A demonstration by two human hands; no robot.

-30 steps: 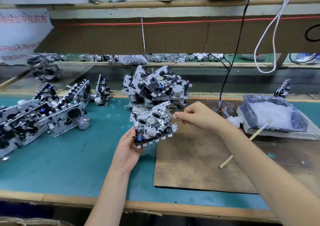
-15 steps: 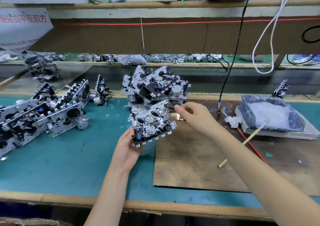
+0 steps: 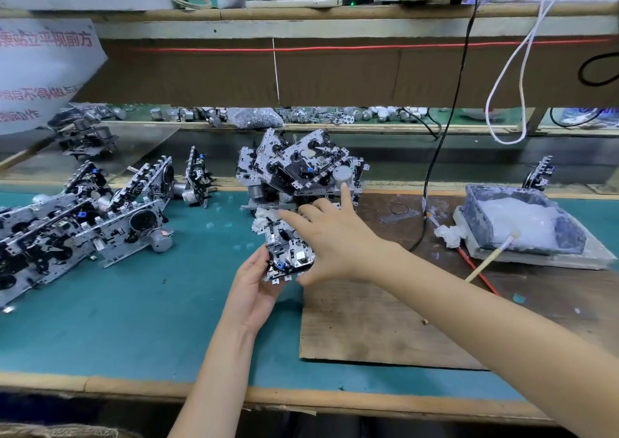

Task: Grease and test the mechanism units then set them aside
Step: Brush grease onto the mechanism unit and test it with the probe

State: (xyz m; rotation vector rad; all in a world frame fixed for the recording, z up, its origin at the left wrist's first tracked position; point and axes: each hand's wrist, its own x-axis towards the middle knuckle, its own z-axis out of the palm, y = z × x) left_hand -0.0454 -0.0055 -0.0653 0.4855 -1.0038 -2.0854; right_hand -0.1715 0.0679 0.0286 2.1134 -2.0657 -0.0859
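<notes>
Green matting covers the bench (image 3: pixel 134 320) I am working over, with a worn wooden board (image 3: pixel 385 330) lying on it under my right forearm. Well left of my fingers runs a long row of mechanism units (image 3: pixel 77 223), laid down and leaning on each other. Just beyond my right fingertips a second pile of units (image 3: pixel 301 169) is heaped up, one round silver motor facing me. Far out to the right of both hands sits the grease tray (image 3: pixel 522 223), full of white grease, with a wooden stick (image 3: pixel 489 260) propped on its near edge.

The mechanism unit (image 3: pixel 288 256) in hand is between my palms, raised a little off the matting. My left hand (image 3: pixel 254 283) holds it from the near left side, thumb on the edge and fingers curled beneath. My right hand (image 3: pixel 335 236) lies over the top with its fingers straight and spread, grasping nothing; the forefinger points at the heap behind. I cannot tell whether the fingertips press any part, since the hand hides most of the plate.

With the stick parked in the tray, I judge this to be the testing step, working the parts by touch. The next move calls for the right hand to lift clear, then the left to carry the unit to a pile and lay it down without knocking the others over.
</notes>
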